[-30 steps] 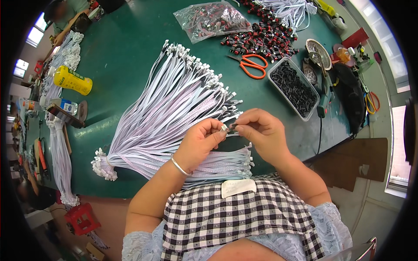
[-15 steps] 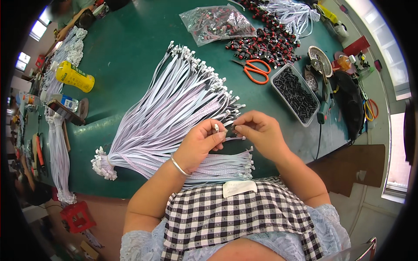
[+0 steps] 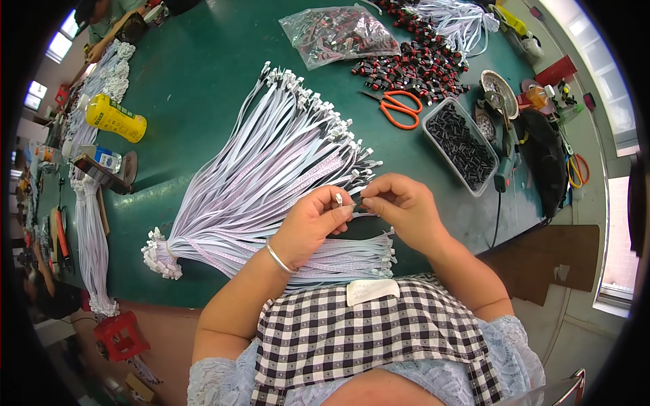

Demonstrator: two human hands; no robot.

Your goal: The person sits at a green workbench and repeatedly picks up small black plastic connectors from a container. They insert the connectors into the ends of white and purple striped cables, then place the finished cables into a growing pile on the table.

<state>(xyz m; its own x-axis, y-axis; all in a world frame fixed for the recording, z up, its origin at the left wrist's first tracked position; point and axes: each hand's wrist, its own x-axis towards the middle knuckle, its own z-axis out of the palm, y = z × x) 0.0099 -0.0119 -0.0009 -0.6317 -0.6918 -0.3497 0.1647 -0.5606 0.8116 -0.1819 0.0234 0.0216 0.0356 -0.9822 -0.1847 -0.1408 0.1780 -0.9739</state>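
Observation:
A large bundle of flat white ribbon cables (image 3: 237, 169) fans across the table, tied at its left end, with small white connectors along its far ends. At the bundle's right side, my left hand (image 3: 308, 220) is closed on a cable end; its white connector (image 3: 338, 199) sticks up between thumb and forefinger. Close beside it my right hand (image 3: 409, 213) pinches something small and dark, too small to make out, nearly touching the left fingertips. Other cable ends (image 3: 379, 254) lie under my wrists, in front of the checked apron (image 3: 365, 338).
To the right stands a clear tub (image 3: 493, 170) of short black tubes. Beyond it are orange-handled scissors (image 3: 401, 111), a pile of red-black parts (image 3: 423, 71), a plastic bag (image 3: 338, 34) and a green-handled tool (image 3: 502, 177). A yellow bottle (image 3: 116, 118) lies left. Someone's arm (image 3: 112, 40) shows far left.
My right hand has shifted slightly left, bringing its fingertips closer to those of my left hand. The left hand has barely moved.

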